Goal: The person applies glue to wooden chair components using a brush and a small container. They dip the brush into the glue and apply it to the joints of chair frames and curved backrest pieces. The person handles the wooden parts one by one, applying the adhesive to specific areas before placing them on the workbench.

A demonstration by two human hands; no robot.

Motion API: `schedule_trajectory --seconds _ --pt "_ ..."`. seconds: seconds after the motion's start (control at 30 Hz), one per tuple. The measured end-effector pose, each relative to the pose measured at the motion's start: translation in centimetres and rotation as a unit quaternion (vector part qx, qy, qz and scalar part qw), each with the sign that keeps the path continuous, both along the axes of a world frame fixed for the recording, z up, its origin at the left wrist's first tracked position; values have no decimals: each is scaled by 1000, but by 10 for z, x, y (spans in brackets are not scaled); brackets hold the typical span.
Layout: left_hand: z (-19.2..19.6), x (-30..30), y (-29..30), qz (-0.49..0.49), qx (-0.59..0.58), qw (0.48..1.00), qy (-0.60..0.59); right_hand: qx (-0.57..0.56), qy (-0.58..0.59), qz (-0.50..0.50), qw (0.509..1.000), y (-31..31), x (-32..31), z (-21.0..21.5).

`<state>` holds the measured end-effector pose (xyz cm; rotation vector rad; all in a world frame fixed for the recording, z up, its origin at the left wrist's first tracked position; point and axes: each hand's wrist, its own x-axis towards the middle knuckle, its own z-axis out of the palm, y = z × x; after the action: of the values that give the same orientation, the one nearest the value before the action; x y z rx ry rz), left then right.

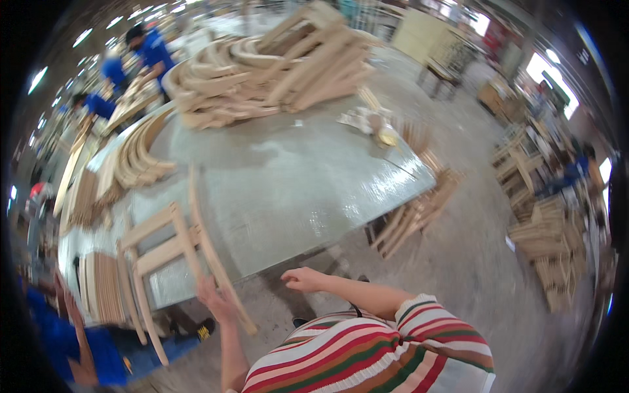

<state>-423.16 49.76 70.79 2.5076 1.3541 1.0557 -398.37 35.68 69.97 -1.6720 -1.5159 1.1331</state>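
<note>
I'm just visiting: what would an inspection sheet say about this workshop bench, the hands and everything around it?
Surface: large grey table, shiny, mostly bare in the middle.
Job's things: pale wooden chair frame leaning at the table's near edge; the left hand grips its long rail.
Clutter: heap of curved wooden parts at the far end; bent strips at the left; crumpled paper.
Hands: right hand free, fingers loosely curled, holding nothing.
Cables: nothing seen.
Surroundings: concrete floor, frames leaning under the table, stacked frames at right, workers in blue at left.
</note>
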Motion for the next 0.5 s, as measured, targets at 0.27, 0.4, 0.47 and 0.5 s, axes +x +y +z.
schedule_trajectory --seconds 0.27,0.4,0.47,0.5 --pt "22 203 -113 -343 -126 929 64 -113 8 -318 941 -221 152 -78" --pt "16 285 -162 -400 -197 893 54 -98 -79 -542 831 -277 231 -108" --pt "12 320 -189 -417 -201 883 72 -81 -65 -625 774 -281 281 -110" --pt "11 332 -202 -425 -215 875 85 -62 -62 -647 757 -278 303 -110"
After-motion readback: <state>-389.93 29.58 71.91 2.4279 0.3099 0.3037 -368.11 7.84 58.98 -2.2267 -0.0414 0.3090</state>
